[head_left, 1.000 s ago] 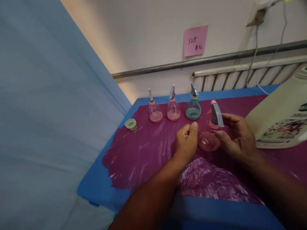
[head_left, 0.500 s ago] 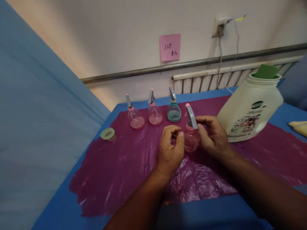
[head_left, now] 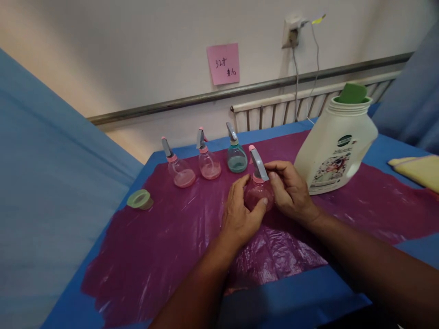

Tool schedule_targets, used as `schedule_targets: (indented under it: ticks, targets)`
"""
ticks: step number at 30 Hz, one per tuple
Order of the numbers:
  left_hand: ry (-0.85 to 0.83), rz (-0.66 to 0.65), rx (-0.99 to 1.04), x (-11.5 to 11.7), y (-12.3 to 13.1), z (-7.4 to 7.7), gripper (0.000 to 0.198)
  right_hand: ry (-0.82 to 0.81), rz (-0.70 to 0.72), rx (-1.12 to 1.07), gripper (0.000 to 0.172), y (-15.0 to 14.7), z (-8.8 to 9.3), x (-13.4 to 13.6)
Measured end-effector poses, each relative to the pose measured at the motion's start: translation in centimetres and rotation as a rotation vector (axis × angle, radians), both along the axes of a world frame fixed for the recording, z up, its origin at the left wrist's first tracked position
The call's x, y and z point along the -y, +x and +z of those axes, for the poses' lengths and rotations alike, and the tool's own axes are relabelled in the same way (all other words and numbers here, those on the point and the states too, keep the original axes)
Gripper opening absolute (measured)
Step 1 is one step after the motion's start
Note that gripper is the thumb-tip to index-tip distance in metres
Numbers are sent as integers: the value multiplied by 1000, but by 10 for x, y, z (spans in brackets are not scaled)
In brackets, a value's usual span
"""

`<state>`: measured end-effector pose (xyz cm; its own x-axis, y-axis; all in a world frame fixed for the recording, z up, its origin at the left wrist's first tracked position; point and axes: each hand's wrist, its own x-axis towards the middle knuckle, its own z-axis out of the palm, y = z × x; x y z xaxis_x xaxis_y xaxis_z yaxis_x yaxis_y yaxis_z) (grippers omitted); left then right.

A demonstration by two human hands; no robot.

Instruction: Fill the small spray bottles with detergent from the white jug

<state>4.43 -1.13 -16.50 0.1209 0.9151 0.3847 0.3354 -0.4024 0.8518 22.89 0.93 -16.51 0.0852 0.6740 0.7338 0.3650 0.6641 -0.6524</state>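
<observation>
A clear pink spray bottle [head_left: 258,195] with a grey and pink trigger head stands upright on the purple plastic sheet [head_left: 164,256]. My left hand [head_left: 242,210] is wrapped round the bottle's body from the left, its thumb across the front. At the spray head my right hand [head_left: 291,189] pinches the grey trigger part between thumb and fingers. Behind stand two more pink spray bottles, a left one [head_left: 183,176] and a middle one [head_left: 210,167], plus a teal spray bottle [head_left: 237,160]; each holds a little liquid.
A large cream jug [head_left: 332,155] with a green scoop [head_left: 353,93] in its mouth stands right of my hands. At the left lies a small green cup [head_left: 140,199]. A folded yellow cloth [head_left: 416,169] is at the right edge. A blue curtain [head_left: 51,183] hangs left.
My left hand has closed round the bottle's body, where before its fingers were curled beside it. The right hand stays at the spray head. The whole view has shifted.
</observation>
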Motion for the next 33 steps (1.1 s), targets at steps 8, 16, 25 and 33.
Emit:
schedule_targets:
  ticks: [8,16,25,33]
  targets:
    - [-39,36,88,-3,2,-3,85,-18,-2,-6,23,-2,0,0]
    - [9,120,199,-7,1,0,82,-39,68,6,24,-4,-2,-4]
    - [-19,235,238,-15,-7,2,79,-51,76,18,27,-4,-7,-11]
    - [-31,119,183,-14,-3,-6,74,-39,103,26,29,-5,-5,-9]
